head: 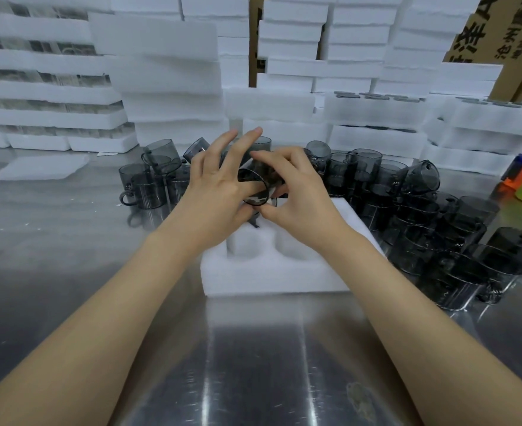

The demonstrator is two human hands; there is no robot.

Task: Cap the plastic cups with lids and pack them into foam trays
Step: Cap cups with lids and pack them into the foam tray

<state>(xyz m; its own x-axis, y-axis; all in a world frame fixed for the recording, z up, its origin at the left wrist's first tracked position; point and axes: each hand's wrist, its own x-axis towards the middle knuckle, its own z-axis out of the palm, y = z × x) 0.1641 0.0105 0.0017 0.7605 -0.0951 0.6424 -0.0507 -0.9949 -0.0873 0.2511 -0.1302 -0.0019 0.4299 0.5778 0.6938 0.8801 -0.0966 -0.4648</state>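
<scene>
Both hands on one smoky cup (253, 187), held right over the foam tray (272, 273)

The right hand (296, 192) is curled round it, thumb down at the lower rim. The left hand (219, 182) grips the other side, two fingers poking straight up. It's tilted in the air above the tray's pockets, on the steel table (253, 364). Loose cups (438, 241) are piled off to the right.
</scene>
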